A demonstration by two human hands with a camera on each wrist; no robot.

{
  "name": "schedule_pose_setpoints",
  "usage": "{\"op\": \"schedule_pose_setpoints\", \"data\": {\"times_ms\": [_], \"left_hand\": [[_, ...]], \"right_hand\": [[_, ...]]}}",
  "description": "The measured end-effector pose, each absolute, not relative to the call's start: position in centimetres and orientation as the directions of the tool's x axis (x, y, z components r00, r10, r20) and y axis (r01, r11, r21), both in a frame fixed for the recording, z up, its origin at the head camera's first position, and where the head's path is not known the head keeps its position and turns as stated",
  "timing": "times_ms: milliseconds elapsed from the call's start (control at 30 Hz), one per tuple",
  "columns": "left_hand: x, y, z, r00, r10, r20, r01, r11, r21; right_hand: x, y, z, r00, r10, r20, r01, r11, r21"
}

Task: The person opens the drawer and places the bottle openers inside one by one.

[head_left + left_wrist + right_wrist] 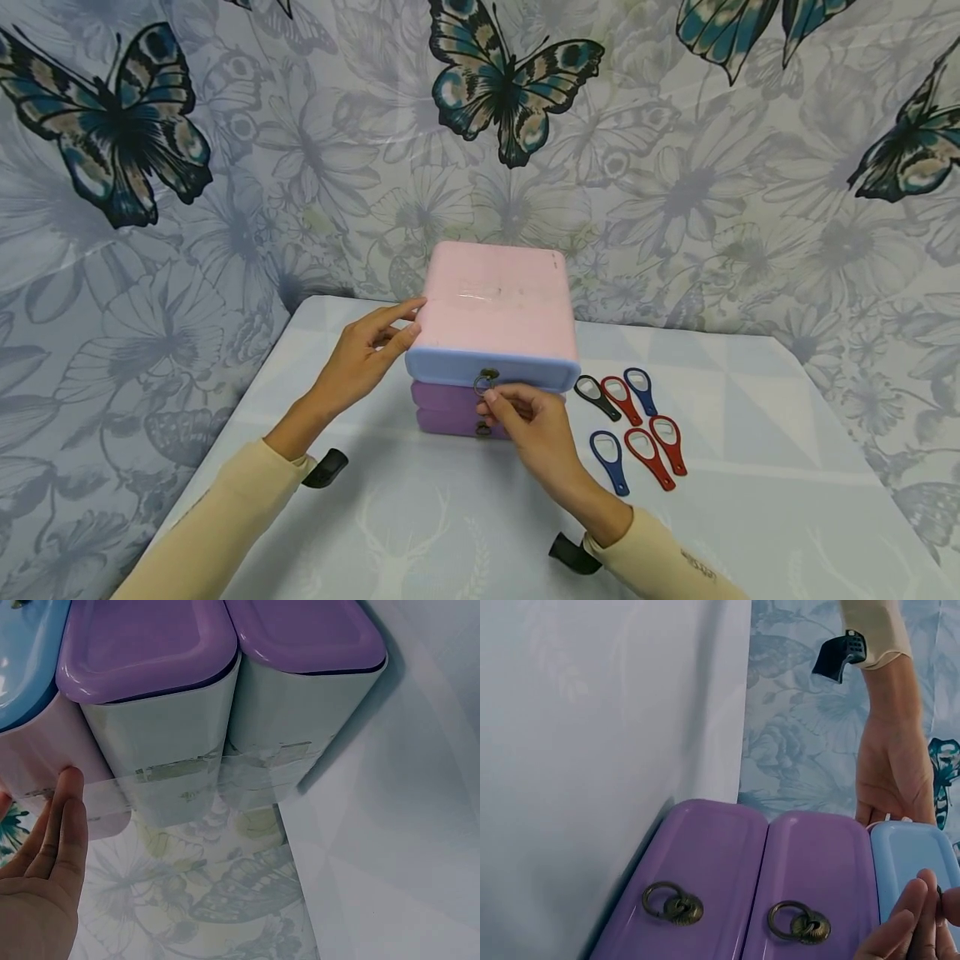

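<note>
A small stacked drawer unit stands on the table, its top box (495, 300) pink with a blue drawer front (442, 367). Two purple drawer fronts (697, 847) are below it, each with a brass ring pull (801, 924). My left hand (360, 354) rests its fairly straight fingertips against the pink box's left side, seen closer in the left wrist view. At the blue front, thumb and fingers of my right hand (536, 429) pinch the ring pull (483, 382). The blue drawer looks closed. Clear tape (180, 776) runs across the boxes' side.
To the right of the unit lie several small flat tools with oval loop heads: a black one (598, 398), blue ones (609, 458) and red ones (649, 458). The pale table (405, 517) ends at a butterfly-patterned backdrop (675, 208) close behind the unit.
</note>
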State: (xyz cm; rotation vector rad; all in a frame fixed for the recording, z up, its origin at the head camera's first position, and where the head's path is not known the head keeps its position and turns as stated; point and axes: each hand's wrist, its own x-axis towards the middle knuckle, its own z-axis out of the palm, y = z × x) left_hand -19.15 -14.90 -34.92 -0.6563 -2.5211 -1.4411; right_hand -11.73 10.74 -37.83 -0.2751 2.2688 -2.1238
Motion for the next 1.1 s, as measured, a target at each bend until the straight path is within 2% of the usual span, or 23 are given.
{"op": "schedule_pose_setpoints", "data": {"times_ms": [267, 500, 800, 1100], "left_hand": [[-19.3, -14.7, -35.1, -0.886, 0.303, 0.351, 0.455, 0.419, 0.786], [-19.1, -14.7, -35.1, -0.893, 0.297, 0.34, 0.442, 0.425, 0.79], [-19.2, -14.9, -35.0, -0.89, 0.3, 0.345, 0.449, 0.436, 0.78], [-19.4, -15.1, -35.1, -0.886, 0.304, 0.349, 0.454, 0.426, 0.782]], "right_hand": [[-11.2, 11.1, -37.6, -0.987, -0.125, 0.096, -0.105, 0.066, -0.992], [-10.5, 11.4, -37.8, -0.982, -0.165, 0.089, -0.1, 0.06, -0.993], [-9.3, 11.1, -37.6, -0.986, -0.16, 0.041, -0.058, 0.105, -0.993], [-8.2, 11.1, -37.7, -0.979, -0.192, 0.064, -0.083, 0.092, -0.992]]}}
